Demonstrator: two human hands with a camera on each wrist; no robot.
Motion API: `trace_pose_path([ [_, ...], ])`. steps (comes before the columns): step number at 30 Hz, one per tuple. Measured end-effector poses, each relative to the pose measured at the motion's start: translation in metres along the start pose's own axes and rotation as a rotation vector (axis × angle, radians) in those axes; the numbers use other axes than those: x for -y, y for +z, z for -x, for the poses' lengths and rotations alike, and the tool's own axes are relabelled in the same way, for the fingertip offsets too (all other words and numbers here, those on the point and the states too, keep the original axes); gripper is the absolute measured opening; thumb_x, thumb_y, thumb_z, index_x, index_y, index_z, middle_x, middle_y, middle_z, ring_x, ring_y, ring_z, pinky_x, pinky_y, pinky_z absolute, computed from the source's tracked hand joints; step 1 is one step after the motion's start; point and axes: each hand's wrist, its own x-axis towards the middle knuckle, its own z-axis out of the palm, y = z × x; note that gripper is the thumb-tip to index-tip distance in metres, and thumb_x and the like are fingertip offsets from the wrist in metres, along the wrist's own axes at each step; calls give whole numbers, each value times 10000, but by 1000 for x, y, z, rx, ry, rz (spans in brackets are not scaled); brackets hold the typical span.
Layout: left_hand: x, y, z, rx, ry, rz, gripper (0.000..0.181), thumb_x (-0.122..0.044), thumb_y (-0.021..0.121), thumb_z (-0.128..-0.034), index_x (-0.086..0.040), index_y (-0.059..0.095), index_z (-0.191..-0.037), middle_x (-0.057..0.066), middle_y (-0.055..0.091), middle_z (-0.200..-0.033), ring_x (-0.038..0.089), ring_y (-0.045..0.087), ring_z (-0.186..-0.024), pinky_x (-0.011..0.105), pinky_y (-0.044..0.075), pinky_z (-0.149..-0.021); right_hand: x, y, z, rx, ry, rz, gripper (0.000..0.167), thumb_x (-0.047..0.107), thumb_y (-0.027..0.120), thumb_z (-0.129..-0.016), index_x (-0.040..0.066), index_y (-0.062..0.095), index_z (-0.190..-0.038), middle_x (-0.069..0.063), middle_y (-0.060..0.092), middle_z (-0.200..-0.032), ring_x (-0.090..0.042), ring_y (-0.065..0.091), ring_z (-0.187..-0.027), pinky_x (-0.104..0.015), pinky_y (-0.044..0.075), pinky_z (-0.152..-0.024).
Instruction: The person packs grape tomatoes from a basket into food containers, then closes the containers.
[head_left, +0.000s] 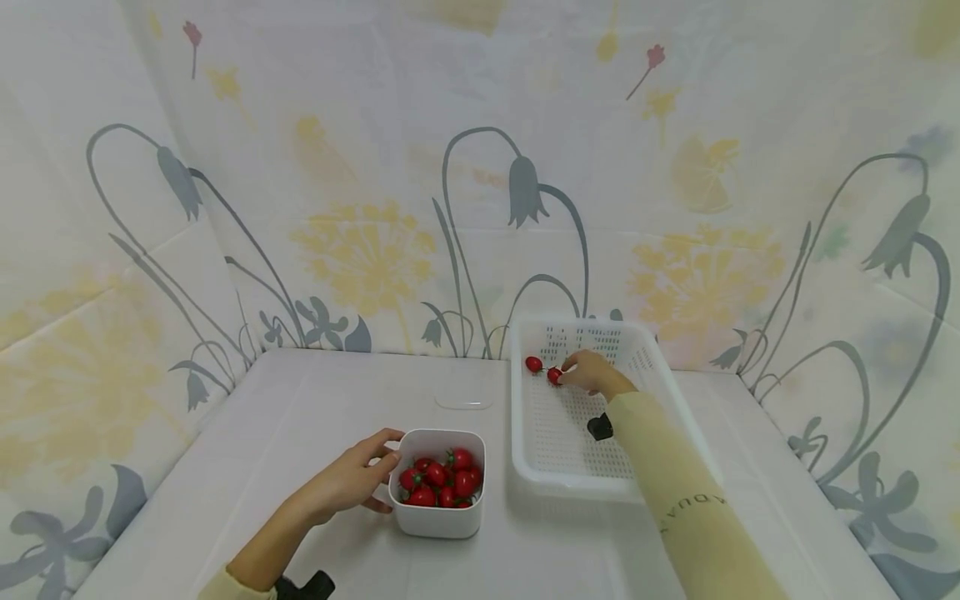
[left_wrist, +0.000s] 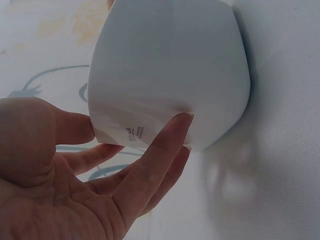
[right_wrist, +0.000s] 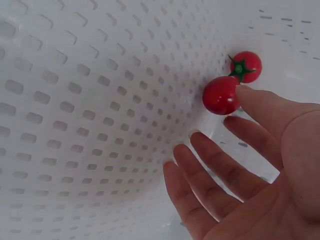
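A white square container (head_left: 438, 523) full of small red cherry tomatoes (head_left: 435, 475) stands upright on the table. Against its left side rests my left hand (head_left: 352, 479), the thumb at the rim and the other fingers spread over the outer wall. In the left wrist view the container's smooth wall (left_wrist: 170, 65) carries small print. My right hand (head_left: 592, 372) reaches inside a white perforated basket (head_left: 527, 450). Its thumb and index finger pinch a cherry tomato (right_wrist: 220, 96), the other fingers extended. A second cherry tomato (right_wrist: 252, 65) with a green calyx lies just beyond, by the basket wall.
A clear, flat lid-like piece (head_left: 463, 406) lies behind the container, left of the basket. White cloth covers the table (head_left: 337, 392). A flower-printed curtain (head_left: 360, 167) stands at the back and along both sides.
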Motion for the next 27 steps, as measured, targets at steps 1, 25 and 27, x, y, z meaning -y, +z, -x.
trace_pose_path([
  [1, 0, 0, 0, 2, 1, 1, 391, -169, 490, -1080, -63, 459, -1455, 263, 541, -1330, 298, 650, -989, 466, 649, -675, 1, 1, -1, -1, -3, 3, 400, 178, 654, -984, -61, 621, -1304, -283, 515, -1431, -405, 596, -1169, -475, 612, -845],
  [25, 0, 1, 0, -5, 0, 2, 383, -162, 485, -1081, -62, 465, -1450, 261, 544, -1324, 307, 658, -999, 451, 650, -668, 25, 12, 6, 133, -134, -30, 202, 128, 796, -891, -19, 726, -1011, -115, 704, -890, -200, 738, -730, -347, 643, -757],
  [27, 0, 1, 0, -6, -2, 4, 384, -163, 486, -1081, -64, 465, -1451, 261, 543, -1326, 307, 657, -1001, 454, 649, -671, 28, 10, 10, 145, -160, -35, 218, 127, 792, -893, -25, 726, -1034, -108, 721, -874, -239, 751, -756, -377, 642, -783],
])
